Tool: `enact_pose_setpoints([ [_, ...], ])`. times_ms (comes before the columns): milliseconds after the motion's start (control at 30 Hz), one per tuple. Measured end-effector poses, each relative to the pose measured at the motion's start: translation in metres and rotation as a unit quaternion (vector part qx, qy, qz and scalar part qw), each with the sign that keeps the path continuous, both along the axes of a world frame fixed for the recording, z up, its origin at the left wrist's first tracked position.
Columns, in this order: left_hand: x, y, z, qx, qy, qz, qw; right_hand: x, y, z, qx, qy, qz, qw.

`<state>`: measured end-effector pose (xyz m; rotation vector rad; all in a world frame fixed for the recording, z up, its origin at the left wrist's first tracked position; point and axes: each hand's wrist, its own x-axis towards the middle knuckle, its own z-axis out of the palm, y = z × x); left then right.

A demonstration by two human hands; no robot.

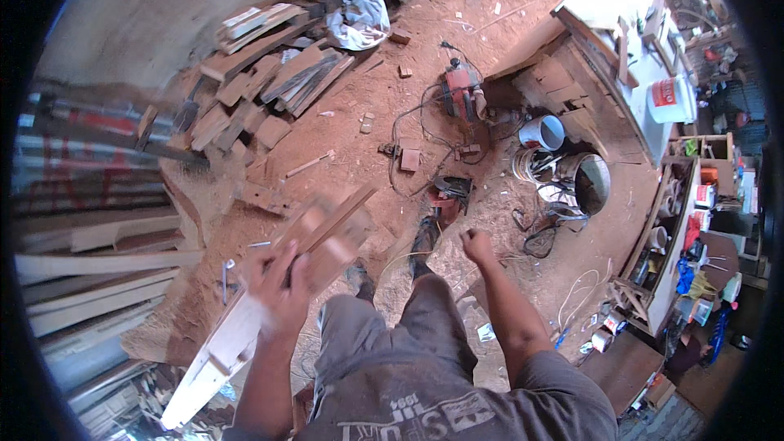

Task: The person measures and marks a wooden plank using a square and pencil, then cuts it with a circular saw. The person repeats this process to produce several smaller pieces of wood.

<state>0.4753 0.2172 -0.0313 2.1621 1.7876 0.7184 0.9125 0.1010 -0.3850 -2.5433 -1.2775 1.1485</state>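
Note:
My left hand is closed around pieces of wood and blurred by motion. A narrow darker wooden strip lies over a wider pale wooden board, which slants from the lower left up past my fingers. The board's far end is smeared, so I cannot tell how many pieces are there. My right hand hangs apart at the right, curled into a fist with nothing showing in it. Beyond it on the ground sits a red and black power tool, close to my foot.
Offcuts are heaped at the far left, beside a white sack. A red corded machine stands on the sawdust-covered ground. Buckets and loose cables are at the right, below a white-topped bench. Long planks are stacked at the left.

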Motion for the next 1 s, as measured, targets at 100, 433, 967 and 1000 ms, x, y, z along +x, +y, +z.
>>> enact_pose_setpoints([
  [100, 0.005, -0.005, -0.016, 0.028, -0.008, 0.014, 0.999, -0.008, -0.016, -0.115, -0.123, 0.05, 0.084, 0.988],
  [433, -0.016, -0.011, -0.036, -0.032, 0.135, 0.008, 0.99, -0.052, 0.125, -0.341, -0.08, 0.095, 0.38, 0.917],
  [967, -0.022, -0.038, -0.03, -0.015, 0.125, 0.031, 0.992, 0.125, 0.112, -0.104, -0.078, 0.096, -0.027, 0.992],
  [1000, -0.017, -0.029, -0.03, -0.003, 0.11, 0.017, 0.994, 0.115, 0.088, -0.06, -0.021, 0.058, -0.105, 0.992],
])
